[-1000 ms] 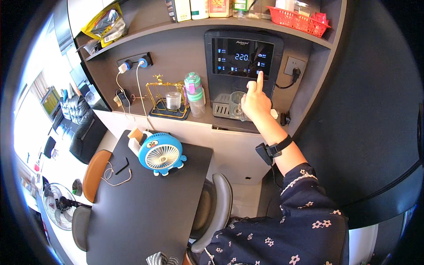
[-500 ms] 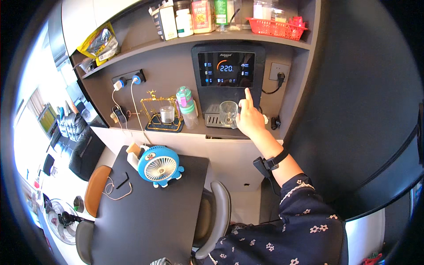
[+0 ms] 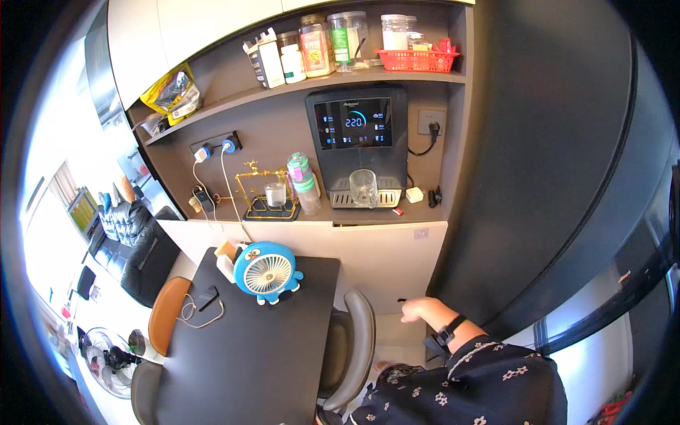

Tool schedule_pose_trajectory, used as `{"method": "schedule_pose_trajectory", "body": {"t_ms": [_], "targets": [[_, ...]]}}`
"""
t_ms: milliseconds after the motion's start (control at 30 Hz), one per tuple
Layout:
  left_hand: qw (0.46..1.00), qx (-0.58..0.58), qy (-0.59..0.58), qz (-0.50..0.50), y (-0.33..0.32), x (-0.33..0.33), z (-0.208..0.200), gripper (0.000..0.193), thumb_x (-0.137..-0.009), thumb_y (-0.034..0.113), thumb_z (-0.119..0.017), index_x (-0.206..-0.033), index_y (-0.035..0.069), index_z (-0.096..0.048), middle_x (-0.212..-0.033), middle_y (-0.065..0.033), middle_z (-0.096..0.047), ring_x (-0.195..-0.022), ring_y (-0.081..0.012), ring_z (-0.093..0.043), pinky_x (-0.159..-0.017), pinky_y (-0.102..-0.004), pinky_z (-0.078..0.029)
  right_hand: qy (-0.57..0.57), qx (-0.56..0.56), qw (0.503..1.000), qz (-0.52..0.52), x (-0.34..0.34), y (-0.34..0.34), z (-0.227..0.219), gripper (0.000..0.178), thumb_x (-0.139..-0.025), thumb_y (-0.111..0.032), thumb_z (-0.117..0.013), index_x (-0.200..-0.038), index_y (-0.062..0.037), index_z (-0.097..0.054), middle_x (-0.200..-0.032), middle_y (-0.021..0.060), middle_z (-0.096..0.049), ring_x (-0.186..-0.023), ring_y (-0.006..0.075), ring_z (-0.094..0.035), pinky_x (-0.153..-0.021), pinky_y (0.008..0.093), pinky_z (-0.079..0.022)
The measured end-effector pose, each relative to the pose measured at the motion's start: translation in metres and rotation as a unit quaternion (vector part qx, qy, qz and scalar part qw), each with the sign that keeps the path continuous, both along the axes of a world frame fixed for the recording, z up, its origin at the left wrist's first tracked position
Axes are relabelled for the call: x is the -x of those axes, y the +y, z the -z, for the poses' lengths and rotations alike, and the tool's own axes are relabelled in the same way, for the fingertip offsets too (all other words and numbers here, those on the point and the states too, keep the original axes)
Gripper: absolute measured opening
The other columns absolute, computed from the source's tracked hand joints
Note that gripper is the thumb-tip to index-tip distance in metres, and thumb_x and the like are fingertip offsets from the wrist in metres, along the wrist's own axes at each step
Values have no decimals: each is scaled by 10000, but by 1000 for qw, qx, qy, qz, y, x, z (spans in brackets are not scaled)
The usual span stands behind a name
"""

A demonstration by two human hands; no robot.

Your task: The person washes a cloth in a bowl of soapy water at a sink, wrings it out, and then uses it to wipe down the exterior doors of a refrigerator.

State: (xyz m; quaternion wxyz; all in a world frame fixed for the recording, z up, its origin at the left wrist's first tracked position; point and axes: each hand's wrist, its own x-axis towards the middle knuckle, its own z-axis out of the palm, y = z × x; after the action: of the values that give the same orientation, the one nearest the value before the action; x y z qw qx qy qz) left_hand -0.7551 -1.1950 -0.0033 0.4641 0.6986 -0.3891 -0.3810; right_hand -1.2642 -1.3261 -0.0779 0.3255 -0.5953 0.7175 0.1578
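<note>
My right hand (image 3: pixel 423 309) hangs low in front of the pale cabinet, its fingers loosely curled and nothing visible in them. A dark band with a small device (image 3: pixel 448 331) is round that wrist. Away from the hand, a black drink dispenser (image 3: pixel 322 157) stands in the wall niche. Its touch panel (image 3: pixel 353 122) is lit, with a blue arc around the reading. Below, a clear glass mug (image 3: pixel 363 188) sits on the metal drip tray (image 3: pixel 340 198); how full it is I cannot tell. My left hand is out of sight.
A green and purple bottle (image 3: pixel 304 188) and a gold cup rack (image 3: pixel 269 195) stand left of the dispenser. On the dark table (image 3: pixel 241 361) are a blue fan (image 3: pixel 268 273) and a phone (image 3: pixel 206 298). A grey chair (image 3: pixel 361 340) stands by its right edge. Jars and a red basket (image 3: pixel 418 61) line the shelf.
My right hand has dropped from the dispenser panel, where its index finger pointed, to below the counter. The panel's arc has turned from orange to blue. The view has shifted.
</note>
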Motion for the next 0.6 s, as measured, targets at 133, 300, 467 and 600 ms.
{"method": "schedule_pose_trajectory", "body": {"t_ms": [133,300,467,600], "targets": [[1000,-2,0,15,8,-8,8,477,-771,104,-650,-1182,-80,-493,-1121,-162,-565,-970,-215,-520,-881,-320,-396,18,3,998,58,-13,46,-6,371,-813,-312,-507,-1021,-30,-627,-1060,159,-612,-973,330,-580,-805,426,-463],[999,-7,-4,36,20,-18,19,475,-769,99,-649,-1180,-79,-494,-1117,-164,-565,-963,-216,-523,-872,-321,-403,-18,14,997,68,-24,85,27,328,-829,-320,-479,-1027,-101,-624,-1029,142,-623,-968,325,-582,-792,429,-459],[996,-14,12,85,22,-26,36,472,-766,95,-647,-1179,-78,-496,-1114,-166,-566,-955,-217,-527,-863,-322,-409,-226,-88,966,94,12,173,160,285,-807,-300,-531,-972,-82,-612,-857,93,-637,-746,175,-599,-630,362,-479],[997,-22,-48,51,61,-17,20,458,-759,74,-634,-1172,-73,-503,-1096,-170,-571,-936,-215,-533,-841,-322,-423,-426,-161,750,480,31,298,145,466,-895,-352,-451,-1214,-12,-461,-1251,145,-504,-1087,284,-536,-894,412,-435]]}}
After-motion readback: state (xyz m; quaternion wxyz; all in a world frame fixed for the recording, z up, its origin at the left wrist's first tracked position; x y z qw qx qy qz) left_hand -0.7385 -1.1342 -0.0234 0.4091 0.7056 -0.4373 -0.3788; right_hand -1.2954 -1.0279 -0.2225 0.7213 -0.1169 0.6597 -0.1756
